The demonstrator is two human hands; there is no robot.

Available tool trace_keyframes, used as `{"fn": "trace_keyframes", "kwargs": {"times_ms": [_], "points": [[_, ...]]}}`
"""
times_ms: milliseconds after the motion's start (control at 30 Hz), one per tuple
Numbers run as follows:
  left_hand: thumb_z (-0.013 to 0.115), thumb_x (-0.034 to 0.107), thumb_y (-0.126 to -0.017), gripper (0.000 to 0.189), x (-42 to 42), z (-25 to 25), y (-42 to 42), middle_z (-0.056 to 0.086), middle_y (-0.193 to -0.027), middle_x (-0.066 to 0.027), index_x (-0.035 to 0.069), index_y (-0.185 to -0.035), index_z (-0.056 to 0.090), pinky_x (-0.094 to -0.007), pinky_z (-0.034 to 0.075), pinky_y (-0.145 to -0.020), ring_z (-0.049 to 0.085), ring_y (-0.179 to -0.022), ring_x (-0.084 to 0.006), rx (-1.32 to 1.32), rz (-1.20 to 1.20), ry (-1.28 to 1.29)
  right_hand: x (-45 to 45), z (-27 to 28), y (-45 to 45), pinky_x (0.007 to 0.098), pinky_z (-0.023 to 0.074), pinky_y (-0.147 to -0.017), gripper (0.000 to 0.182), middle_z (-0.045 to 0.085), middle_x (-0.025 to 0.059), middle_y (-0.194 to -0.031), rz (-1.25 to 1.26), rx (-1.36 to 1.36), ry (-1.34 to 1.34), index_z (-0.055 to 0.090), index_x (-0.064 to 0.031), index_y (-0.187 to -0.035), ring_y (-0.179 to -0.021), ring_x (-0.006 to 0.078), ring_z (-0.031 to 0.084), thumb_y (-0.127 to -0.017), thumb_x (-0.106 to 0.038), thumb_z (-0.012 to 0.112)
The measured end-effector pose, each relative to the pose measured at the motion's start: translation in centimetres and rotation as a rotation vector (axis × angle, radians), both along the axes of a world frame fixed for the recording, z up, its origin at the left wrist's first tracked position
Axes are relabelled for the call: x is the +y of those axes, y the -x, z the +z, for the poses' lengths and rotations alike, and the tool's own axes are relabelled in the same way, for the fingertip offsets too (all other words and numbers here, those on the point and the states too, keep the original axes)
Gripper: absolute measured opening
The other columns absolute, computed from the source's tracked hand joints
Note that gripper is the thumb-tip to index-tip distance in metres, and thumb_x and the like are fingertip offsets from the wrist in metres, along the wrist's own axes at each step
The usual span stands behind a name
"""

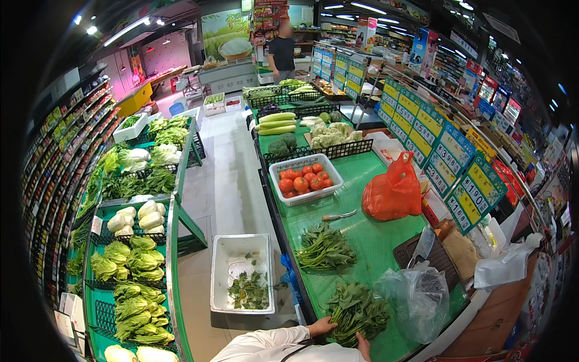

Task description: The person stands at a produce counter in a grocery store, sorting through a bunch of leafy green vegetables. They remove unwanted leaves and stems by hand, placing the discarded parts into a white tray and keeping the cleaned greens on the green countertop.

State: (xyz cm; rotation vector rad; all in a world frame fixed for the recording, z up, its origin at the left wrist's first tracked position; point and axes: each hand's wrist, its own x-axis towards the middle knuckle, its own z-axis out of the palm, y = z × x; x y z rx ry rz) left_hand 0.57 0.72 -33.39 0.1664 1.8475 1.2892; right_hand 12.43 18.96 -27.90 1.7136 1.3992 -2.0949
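Note:
On the green display mat (362, 240) lies a bunch of leafy greens (359, 307), its stems toward me. My left hand (322, 326) grips the stems from the left side. From the lower right, my right hand (363, 347) holds the same bunch; the greens and the picture's lower edge hide part of it. Just beyond is a second bunch of leafy greens (325, 249), apart from both hands. Right of the held bunch sits a clear plastic bag (423, 298). Behind that bag a cleaver (423, 244) lies on a dark brown tray-like board (402, 251).
A small wooden-handled knife (339, 216) lies below a white basket (277, 181) of tomatoes (301, 183). A red plastic bag (391, 192) stands to the right. A white foam box (217, 271) with leaf scraps occupies the floor at left. Farther off, a person (282, 52) stands in the aisle.

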Motion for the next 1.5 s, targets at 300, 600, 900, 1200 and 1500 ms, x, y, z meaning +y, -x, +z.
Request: {"fn": "trace_keyframes", "kwargs": {"times_ms": [300,600,900,1200,1500], "points": [[0.061,0.036,-0.088,0.054,0.2,0.6,0.0,0.062,-0.109,-0.0215,-0.006,-0.121,0.052,-0.0360,0.045,-0.085,0.059,-0.100,-0.0294,-0.036,0.000,-0.010,0.3,1.1,0.3,0.0389,0.0436,-0.092,0.066,0.054,0.0161,-0.126,0.119,-0.153,-0.088,0.048,0.0022,-0.129,-0.113,0.0280,0.054,-0.080,-0.037,0.070],[0.061,0.036,-0.089,0.053,-0.5,-1.7,-0.3,0.062,-0.111,-0.0175,-0.004,-0.123,0.052,-0.0347,0.045,-0.084,0.058,-0.099,-0.0251,-0.028,0.013,-0.050,0.3,1.2,-0.7,0.0361,0.0451,-0.089,0.043,0.060,0.0116,-0.117,0.444,0.247,-0.119,0.054,-0.0001,-0.122,-0.104,0.0218,0.057,-0.087,-0.025,0.064],[0.057,0.039,-0.092,0.057,2.2,1.6,0.4,0.057,-0.122,-0.0120,0.000,-0.132,0.045,-0.0328,0.042,-0.089,0.053,-0.107,-0.0220,-0.366,-0.053,-0.134,1.7,-5.5,0.1,0.0350,0.0550,-0.078,0.040,0.065,0.0086,-0.106,0.253,0.411,0.256,0.056,-0.0001,-0.116,-0.090,0.0222,0.064,-0.082,-0.015,0.071],[0.057,0.032,-0.094,0.040,4.7,5.7,-1.1,0.060,-0.108,-0.0011,0.005,-0.124,0.052,-0.0274,0.044,-0.080,0.053,-0.096,-0.0115,-0.136,0.001,-0.330,2.1,0.8,0.3,0.0328,0.0531,-0.076,0.034,0.065,0.0071,-0.102,0.242,0.599,0.132,0.057,-0.0017,-0.113,-0.086,0.0196,0.064,-0.081,-0.006,0.069],[0.072,0.030,-0.081,0.029,2.3,2.5,-0.4,0.061,-0.072,-0.0002,0.002,-0.090,0.066,-0.0297,0.043,-0.057,0.053,-0.064,-0.0122,-0.194,0.237,-0.176,1.7,-0.7,-5.2,0.0341,0.0489,-0.087,0.029,0.064,0.0099,-0.109,0.596,0.639,-0.721,0.060,-0.0031,-0.113,-0.101,0.0222,0.059,-0.084,-0.010,0.064]]}}
